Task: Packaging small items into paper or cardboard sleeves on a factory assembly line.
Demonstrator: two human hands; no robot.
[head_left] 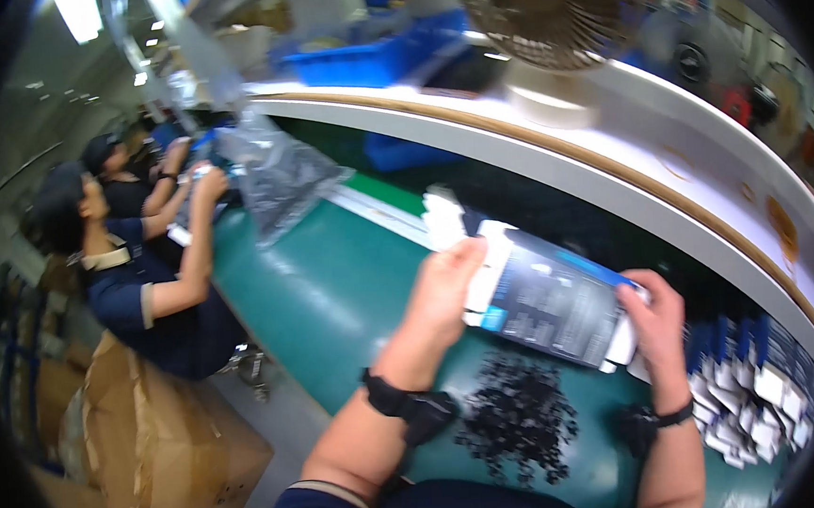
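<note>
Between my hands I hold a dark printed cardboard box (557, 300) with a blue edge, tilted above the green tabletop. My left hand (447, 284) is closed on its left end, where white flaps (444, 215) stand out. The fingers of my right hand (655, 317) grip the right end, beside another white flap. Below the box lies a loose pile of small black parts (517, 416), too small to make out singly. To the right of my right hand stand several dark blue boxes with white flaps (748, 405), packed closely.
The green worktable (306, 289) stretches away to the left, with a plastic bag (279, 173) on it. Behind runs a white shelf (435, 120) with a blue bin (356, 61) and a fan (551, 17). Two co-workers (149, 272) and a large carton (165, 431) are at left.
</note>
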